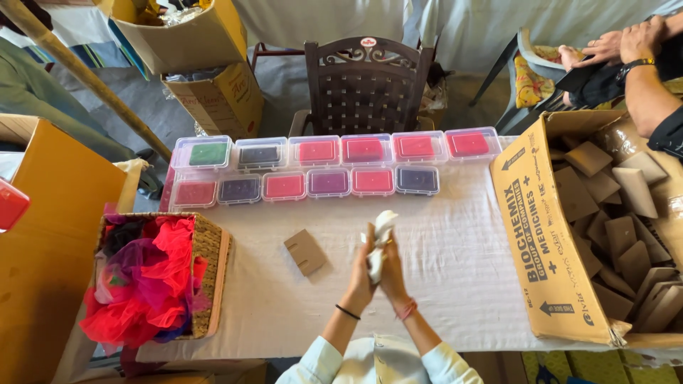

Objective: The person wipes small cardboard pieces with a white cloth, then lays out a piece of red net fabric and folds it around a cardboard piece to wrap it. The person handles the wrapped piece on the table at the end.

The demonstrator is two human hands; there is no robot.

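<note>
My left hand [360, 274] and my right hand [390, 274] are pressed together over the middle of the white-covered table [455, 270]. Between the palms sits a small white cloth piece [381, 231], its top poking out above the fingers. A flat brown cardboard piece [305, 252] lies on the table just left of my hands. Two rows of clear plastic boxes [329, 182] with red, purple, green and dark contents line the far side of the table.
A wicker basket [212, 245] of red and pink net fabric stands at left. At right, an open cardboard carton [541, 235] holds several folded brown pieces. A dark chair [366, 85] stands behind the table. Another person's hands [626, 43] are at the top right.
</note>
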